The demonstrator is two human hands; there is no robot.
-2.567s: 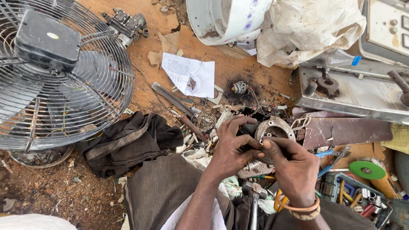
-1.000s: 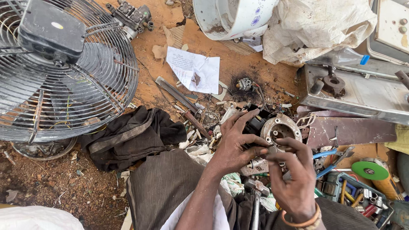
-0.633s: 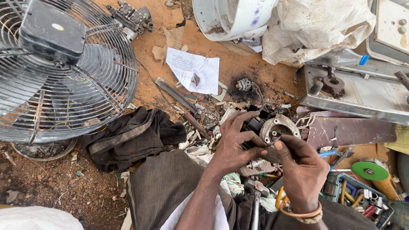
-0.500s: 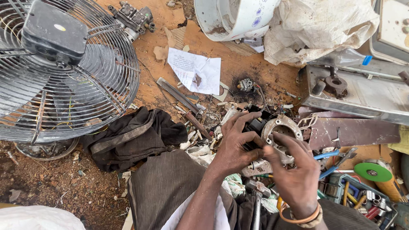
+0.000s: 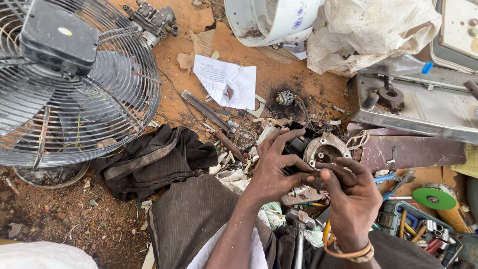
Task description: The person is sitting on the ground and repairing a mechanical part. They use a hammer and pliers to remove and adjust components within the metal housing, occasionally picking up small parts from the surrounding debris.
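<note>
— Left hand (image 5: pixel 273 167) cups the round grey metal motor housing with a dark body behind it (image 5: pixel 323 149), fingers spread along its near side; right hand (image 5: pixel 351 199) pinches at the housing's lower rim, though whether a small part sits between those fingertips I cannot tell; the housing is held just above the littered ground, in front of the knees.

— What could go wrong, in your judgement?

— The grip looks light on a heavy, awkward piece; it could tip out of the left palm; anything small that slips from the right fingertips would likely vanish in the scraps and reddish dirt below.

— And what crowds the hands?

— Plenty; a crumpled black cloth with a grey strap (image 5: pixel 149 159) lies just to the left; a large wire-guarded metal fan with a black motor box (image 5: pixel 74 84) fills the far left; a creased white sheet of paper (image 5: pixel 226 82) lies beyond; a long dull metal panel (image 5: pixel 423 107) sits to the right, close to the housing; a green disc (image 5: pixel 433 198) and an open tray of mixed hand tools (image 5: pixel 423 231) lie beside the right wrist; a hammer head (image 5: pixel 297 217) rests near the lap, under the forearms.
</note>
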